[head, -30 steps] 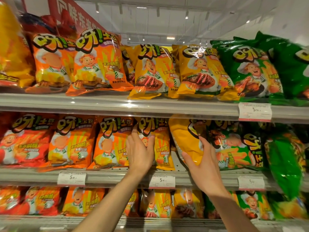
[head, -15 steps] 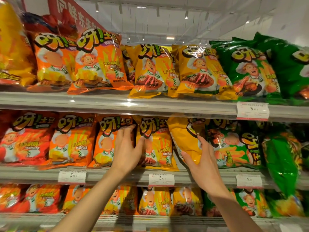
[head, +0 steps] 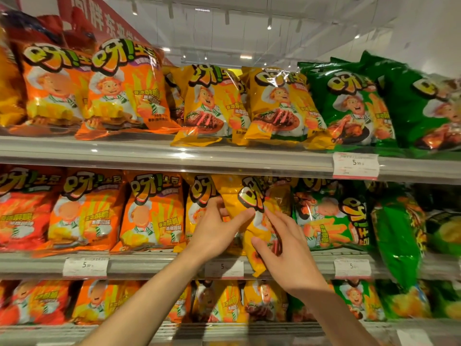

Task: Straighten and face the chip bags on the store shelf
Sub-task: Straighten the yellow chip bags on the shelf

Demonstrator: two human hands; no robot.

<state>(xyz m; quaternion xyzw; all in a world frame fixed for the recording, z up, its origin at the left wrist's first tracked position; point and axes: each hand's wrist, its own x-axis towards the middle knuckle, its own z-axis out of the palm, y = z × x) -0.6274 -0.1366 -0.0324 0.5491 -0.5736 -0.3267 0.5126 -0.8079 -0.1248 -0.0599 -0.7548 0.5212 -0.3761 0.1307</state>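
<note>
Middle shelf (head: 159, 264), centre: 1 yellow chip bag (head: 245, 222) sits twisted and tilted, its lower corner hanging over the shelf lip just beside a price tag (head: 224, 269). Left hand (head: 215, 232) grips the bag's left edge, thumb laid across the front and fingers curled behind; right hand (head: 287, 248) holds the right side, fingers and thumb bent onto the front face. Orange bags (head: 152, 211) stand upright to the left, green bags (head: 331, 216) to the right.

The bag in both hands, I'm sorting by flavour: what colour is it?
Yellow bag, with a black-outlined logo, clearest in the head view.
</note>
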